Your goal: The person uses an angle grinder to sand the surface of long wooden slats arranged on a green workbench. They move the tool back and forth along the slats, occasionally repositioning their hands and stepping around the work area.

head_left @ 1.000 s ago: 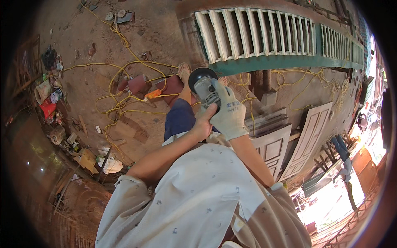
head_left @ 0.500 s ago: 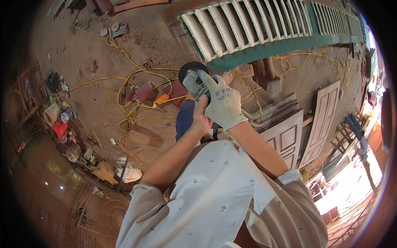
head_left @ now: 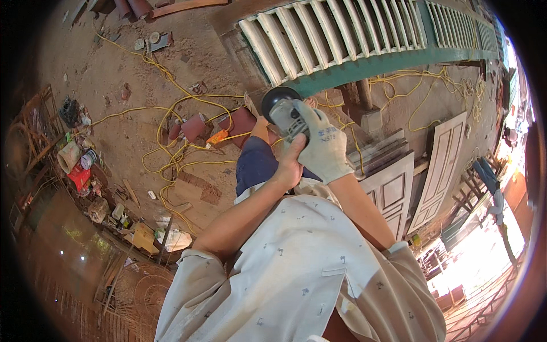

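An angle grinder [head_left: 283, 115] with a round black disc [head_left: 273, 97] is held out in front of me in both hands. My left hand [head_left: 290, 165], bare, is closed round the rear end of its body. My right hand [head_left: 326, 149] wears a white work glove and grips the grinder's body closer to the disc. Beyond the disc lies a louvred wooden shutter [head_left: 353, 72] with a green frame and pale slats. The disc overlaps the near corner of that frame; whether they touch, I cannot tell.
Yellow cord [head_left: 171, 137] loops over the dirt floor, with an orange connector [head_left: 217, 137] among reddish pieces. Panelled wooden doors [head_left: 393, 188] lie to the right beside a stack of boards [head_left: 379, 151]. Clutter with a red bag [head_left: 80, 178] lines the left side. Another person [head_left: 494, 205] is at far right.
Both hands have shifted slightly right with the grinder, along the near edge of the shutter's frame. My grip looks the same. The whole view has moved a little.
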A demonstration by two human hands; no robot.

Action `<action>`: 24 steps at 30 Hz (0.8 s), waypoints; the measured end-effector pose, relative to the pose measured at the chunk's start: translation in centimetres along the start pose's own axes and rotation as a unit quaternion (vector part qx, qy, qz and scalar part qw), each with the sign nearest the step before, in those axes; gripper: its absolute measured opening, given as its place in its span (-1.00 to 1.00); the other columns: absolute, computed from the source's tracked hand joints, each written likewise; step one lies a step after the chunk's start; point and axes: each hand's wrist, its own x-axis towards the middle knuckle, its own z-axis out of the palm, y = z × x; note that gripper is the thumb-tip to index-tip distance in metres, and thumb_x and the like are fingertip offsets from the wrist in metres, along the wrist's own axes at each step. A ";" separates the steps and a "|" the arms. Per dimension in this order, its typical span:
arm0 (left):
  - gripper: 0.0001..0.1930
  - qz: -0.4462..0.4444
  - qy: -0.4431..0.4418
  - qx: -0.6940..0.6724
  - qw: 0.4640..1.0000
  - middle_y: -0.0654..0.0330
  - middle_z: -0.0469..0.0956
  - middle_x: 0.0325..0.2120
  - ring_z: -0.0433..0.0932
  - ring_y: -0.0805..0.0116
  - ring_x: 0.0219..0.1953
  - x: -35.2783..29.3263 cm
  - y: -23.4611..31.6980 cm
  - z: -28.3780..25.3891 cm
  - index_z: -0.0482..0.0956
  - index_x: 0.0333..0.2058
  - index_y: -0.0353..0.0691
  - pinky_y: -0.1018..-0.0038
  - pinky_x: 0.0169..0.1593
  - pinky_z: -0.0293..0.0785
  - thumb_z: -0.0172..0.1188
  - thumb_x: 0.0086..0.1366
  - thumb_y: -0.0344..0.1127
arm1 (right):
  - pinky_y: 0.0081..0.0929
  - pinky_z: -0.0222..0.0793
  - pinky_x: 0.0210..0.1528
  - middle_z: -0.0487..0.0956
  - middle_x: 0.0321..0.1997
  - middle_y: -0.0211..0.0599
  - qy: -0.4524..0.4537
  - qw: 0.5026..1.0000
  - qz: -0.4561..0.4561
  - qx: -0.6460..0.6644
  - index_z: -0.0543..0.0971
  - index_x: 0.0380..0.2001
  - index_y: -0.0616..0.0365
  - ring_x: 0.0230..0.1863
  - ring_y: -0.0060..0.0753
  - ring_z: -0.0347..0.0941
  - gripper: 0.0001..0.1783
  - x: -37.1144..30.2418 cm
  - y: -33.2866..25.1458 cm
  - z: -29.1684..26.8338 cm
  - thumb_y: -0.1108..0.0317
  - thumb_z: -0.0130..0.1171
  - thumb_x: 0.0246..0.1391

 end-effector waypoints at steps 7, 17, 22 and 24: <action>-0.46 -0.004 0.071 -0.043 0.997 0.20 0.56 0.29 0.55 0.33 0.31 -1.2 0.3 -0.7 0.37 0.42 -0.17 0.27 0.41 0.45 0.13 0.62 -0.04 | 0.00 0.64 -0.08 0.57 0.23 -0.02 -0.005 1.000 -0.012 0.023 0.38 0.47 -0.23 -0.05 0.15 0.71 -0.10 -0.1 -0.9 0.6 0.16 0.37 0.00; -0.47 0.020 0.016 0.013 1.000 0.20 0.57 0.25 0.57 0.33 0.27 -0.9 1.2 -1.3 0.40 0.40 -0.20 0.30 0.37 0.49 0.17 0.61 -0.08 | 0.00 0.64 -0.07 0.57 0.22 0.01 -0.002 0.999 0.026 0.033 0.36 0.49 -0.23 0.02 0.15 0.70 -0.03 -0.4 -1.6 0.8 0.18 0.40 -0.07; -0.39 -0.063 0.004 0.038 0.997 0.18 0.49 0.35 0.49 0.24 0.38 -1.0 0.1 -1.3 0.30 0.48 -0.14 0.20 0.47 0.40 0.19 0.60 -0.05 | 0.03 0.64 -0.04 0.58 0.22 -0.02 0.034 0.996 0.042 0.066 0.40 0.46 -0.20 -0.03 0.18 0.71 -0.06 -1.7 0.0 0.4 0.11 0.42 -0.08; -0.39 -0.038 0.033 0.025 0.998 0.18 0.49 0.36 0.48 0.23 0.39 -1.3 -0.1 -2.0 0.29 0.48 -0.13 0.20 0.48 0.38 0.16 0.61 -0.03 | 0.01 0.65 -0.05 0.57 0.23 0.00 0.013 0.999 0.018 0.047 0.41 0.46 -0.21 -0.02 0.17 0.70 -0.06 -1.0 -0.3 0.8 0.11 0.42 -0.06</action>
